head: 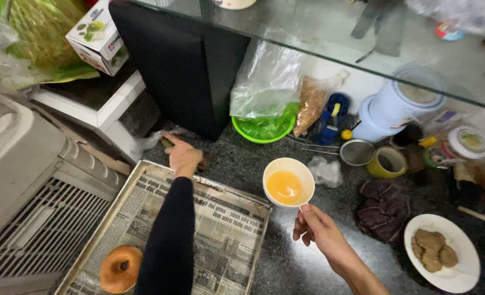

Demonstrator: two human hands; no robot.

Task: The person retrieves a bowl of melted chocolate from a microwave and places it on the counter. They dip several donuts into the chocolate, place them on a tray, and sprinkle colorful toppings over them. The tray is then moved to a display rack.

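Right hand [318, 226] in a closed grip on the short handle of a small white cup [289, 182], held clear above the dark speckled tabletop [308, 262]; cup carries a pool of orange-yellow liquid [284, 187], sitting toward the side nearest the grip.

Left hand [183, 155], dark sleeve, reaches well away from that grip to the far edge of the tray; fingers curled down onto a small dark object against the tabletop; whether the grip has closed on it or only rests there I cannot tell, the hand covers it.

Between the two grips: metal tray [116, 210] lined with newspaper [226, 240]; one browned ring doughnut [121, 269] at its near corner, well apart from both hands.

Beyond the cup: green bowl [261, 131] under a clear plastic bag; small wire sieve [357, 152]; roll of yellow tape [387, 162]; pale blue lidded tub [395, 106]. To the outer side of the right grip: white plate [461, 273] with brown patties [431, 250]; dark cloth [381, 210] next to it.

Risks, as judged: cup is held by the handle alone, so a small wrist roll could tip liquid over the lip onto newspaper or tabletop; attention is split toward the left reach, which makes that tilt likelier; sleeve crosses low over the tray and could drag the paper.
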